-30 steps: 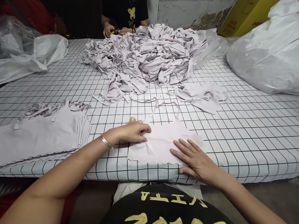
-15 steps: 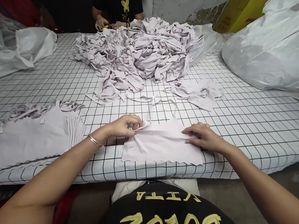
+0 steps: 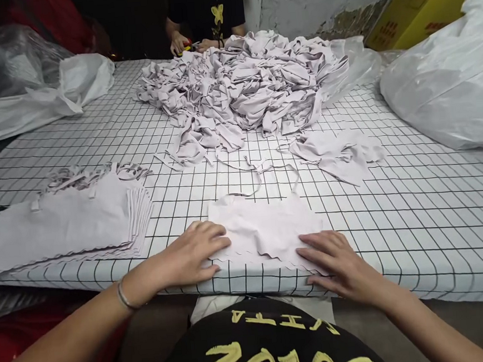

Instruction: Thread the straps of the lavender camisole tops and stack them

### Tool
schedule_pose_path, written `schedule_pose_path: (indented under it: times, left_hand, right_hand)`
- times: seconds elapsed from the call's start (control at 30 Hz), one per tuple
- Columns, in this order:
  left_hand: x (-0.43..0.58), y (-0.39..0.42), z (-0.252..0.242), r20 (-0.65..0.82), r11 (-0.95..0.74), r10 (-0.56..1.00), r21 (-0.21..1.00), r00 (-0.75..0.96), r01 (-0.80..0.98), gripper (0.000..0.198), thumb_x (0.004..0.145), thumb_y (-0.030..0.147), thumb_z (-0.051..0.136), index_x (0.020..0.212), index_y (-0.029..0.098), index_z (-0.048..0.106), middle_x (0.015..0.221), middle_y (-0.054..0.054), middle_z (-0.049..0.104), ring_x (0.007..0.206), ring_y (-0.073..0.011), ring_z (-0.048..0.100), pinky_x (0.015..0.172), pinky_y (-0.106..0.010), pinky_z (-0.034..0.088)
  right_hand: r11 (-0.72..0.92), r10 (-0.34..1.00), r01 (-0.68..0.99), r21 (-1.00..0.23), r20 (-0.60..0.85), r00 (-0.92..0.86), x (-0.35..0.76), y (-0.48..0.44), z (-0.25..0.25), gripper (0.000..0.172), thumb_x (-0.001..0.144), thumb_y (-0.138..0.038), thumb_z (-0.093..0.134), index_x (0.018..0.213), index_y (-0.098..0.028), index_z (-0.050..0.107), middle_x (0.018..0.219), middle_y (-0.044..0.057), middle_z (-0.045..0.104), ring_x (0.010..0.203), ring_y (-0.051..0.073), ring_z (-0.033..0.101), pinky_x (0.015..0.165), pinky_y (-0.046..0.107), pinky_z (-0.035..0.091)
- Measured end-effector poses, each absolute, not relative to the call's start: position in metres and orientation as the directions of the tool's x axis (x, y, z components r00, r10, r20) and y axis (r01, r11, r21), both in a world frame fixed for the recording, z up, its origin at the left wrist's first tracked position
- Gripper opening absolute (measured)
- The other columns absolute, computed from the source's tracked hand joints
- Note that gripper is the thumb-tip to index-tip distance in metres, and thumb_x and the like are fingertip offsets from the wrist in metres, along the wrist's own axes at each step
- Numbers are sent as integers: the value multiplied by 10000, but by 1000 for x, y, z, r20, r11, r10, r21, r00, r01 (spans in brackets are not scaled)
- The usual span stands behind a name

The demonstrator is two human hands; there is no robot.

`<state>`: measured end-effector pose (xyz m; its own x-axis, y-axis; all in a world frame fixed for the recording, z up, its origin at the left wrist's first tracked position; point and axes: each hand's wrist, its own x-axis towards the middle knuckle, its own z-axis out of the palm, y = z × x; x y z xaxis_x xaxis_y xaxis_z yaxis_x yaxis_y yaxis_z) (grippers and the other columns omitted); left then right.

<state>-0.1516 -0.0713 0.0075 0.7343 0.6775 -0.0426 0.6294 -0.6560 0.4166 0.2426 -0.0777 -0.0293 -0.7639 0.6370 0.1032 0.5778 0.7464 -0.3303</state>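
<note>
Along the near edge of the desk (image 3: 394,213) lies a pale garment (image 3: 270,223), slightly rumpled, its thin straps (image 3: 297,175) looping toward the far side. The two hands are apart: the left hand (image 3: 194,251), loosely spread, reaches over the garment's left edge, while the right hand (image 3: 337,257) rests opened out on its lower right corner. Left of them sits a layered stack (image 3: 77,216) of matching garments; beyond, a crumpled heap (image 3: 254,85).
</note>
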Motion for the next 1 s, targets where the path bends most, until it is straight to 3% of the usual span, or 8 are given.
schedule_pose_path:
  times: [0.17, 0.37, 0.5, 0.6, 0.7, 0.8, 0.87, 1.0]
  left_hand:
    - [-180, -88, -13, 102, -672, 698, 436, 709, 599, 234, 938, 99, 405, 1018, 160, 616, 942, -85, 594, 906, -192, 511, 809, -345, 436]
    - [-163, -82, 1, 147, -652, 730, 441, 667, 617, 191, 927, 114, 450, 899, 142, 636, 771, -56, 612, 757, -170, 535, 730, -337, 457]
    - [-125, -60, 7, 263, -815, 564, 329, 783, 477, 272, 957, 176, 441, 1154, 143, 626, 1115, -118, 672, 1108, -239, 562, 1026, -458, 381]
    - [-122, -42, -5, 129, -844, 525, 206, 841, 495, 392, 981, 330, 440, 1335, 192, 534, 1401, -105, 533, 1355, -286, 393, 1163, -539, 145]
    - [-144, -32, -19, -7, -738, 659, 186, 752, 648, 582, 955, 508, 430, 1460, 220, 388, 1521, -98, 379, 1435, -303, 263, 1159, -588, -7]
    - [-159, -35, -22, -68, -591, 762, 332, 644, 735, 645, 939, 550, 425, 1486, 218, 340, 1564, -105, 276, 1468, -307, 166, 1136, -614, -84]
    - [-151, -38, -16, -68, -368, 837, 663, 543, 652, 602, 911, 540, 489, 1414, 210, 465, 1536, -115, 343, 1455, -312, 212, 1160, -587, -45]
    - [-107, -25, 1, -248, 252, 881, 967, 402, 44, 651, 939, 621, 312, 1253, 119, 585, 1298, -209, 588, 1234, -308, 542, 1085, -526, 353]
  right_hand:
    - [723, 685, 581, -374, 278, -673, 274, -96, -38, 371, 884, -134, 563, 1204, -314, 614, 1078, 76, 665, 948, 224, 587, 815, 415, 428]
    - [626, 753, 632, -458, 143, -642, 271, -72, -3, 259, 872, -312, 634, 1129, -304, 665, 1089, 77, 658, 1024, 248, 572, 852, 414, 454]
    - [698, 715, 627, -346, 296, -633, 207, 1, 9, 208, 897, -261, 571, 1072, -253, 684, 1201, 104, 616, 1095, 265, 531, 958, 467, 384]
    - [787, 611, 569, -239, 167, -774, 148, 61, 5, 314, 851, -222, 606, 1158, -256, 659, 1408, 110, 495, 1227, 317, 433, 995, 519, 310]
    - [829, 516, 502, -245, -7, -856, 107, 102, 7, 128, 814, -210, 613, 903, -188, 702, 1239, 112, 617, 1171, 298, 471, 999, 465, 299]
    - [720, 541, 579, -383, -212, -814, 85, 123, 23, 116, 787, -237, 601, 877, -179, 647, 920, 65, 680, 872, 205, 570, 802, 316, 405]
    - [628, 587, 654, -422, -294, -754, 74, 132, 38, 152, 781, -250, 596, 921, -192, 614, 843, 33, 661, 734, 162, 557, 664, 257, 394]
    - [631, 672, 731, -260, -288, -682, 50, 126, 69, 151, 791, -256, 604, 932, -203, 605, 864, 45, 664, 757, 175, 582, 609, 247, 366]
